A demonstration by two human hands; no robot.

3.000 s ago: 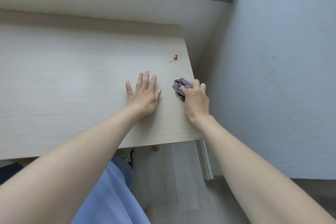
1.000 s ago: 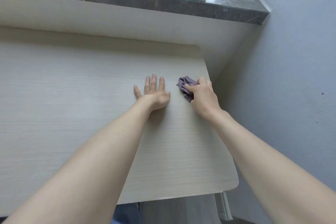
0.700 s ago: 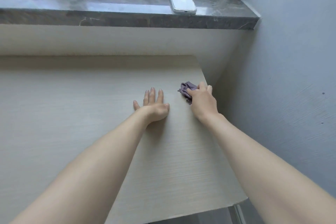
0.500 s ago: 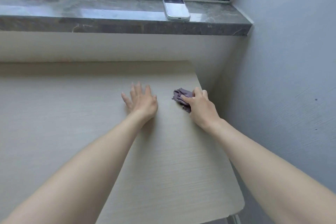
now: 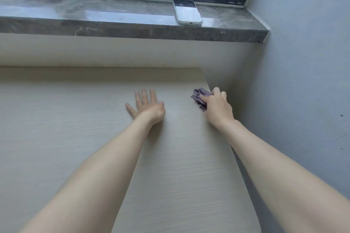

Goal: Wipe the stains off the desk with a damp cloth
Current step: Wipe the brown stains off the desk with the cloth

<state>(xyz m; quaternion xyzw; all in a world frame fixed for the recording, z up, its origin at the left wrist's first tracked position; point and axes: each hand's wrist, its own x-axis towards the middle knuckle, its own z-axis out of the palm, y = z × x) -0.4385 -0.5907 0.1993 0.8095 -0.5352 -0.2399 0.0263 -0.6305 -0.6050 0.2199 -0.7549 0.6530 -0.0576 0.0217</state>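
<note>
My right hand [image 5: 217, 108] grips bunched purple cloth [image 5: 199, 97], pressing it on desk [image 5: 75, 119] at right edge. My left hand [image 5: 146, 107] flat, splayed beside cloth, bracing (my guess). 0 stains visible.

On the tabletop [image 5: 75, 119], the left hand [image 5: 147, 107] lies flat; to its right, at the right edge, the right hand [image 5: 217, 108] presses the cloth [image 5: 198, 96]. Farther back, a phone [image 5: 187, 12] lies on the windowsill [image 5: 94, 17].
</note>
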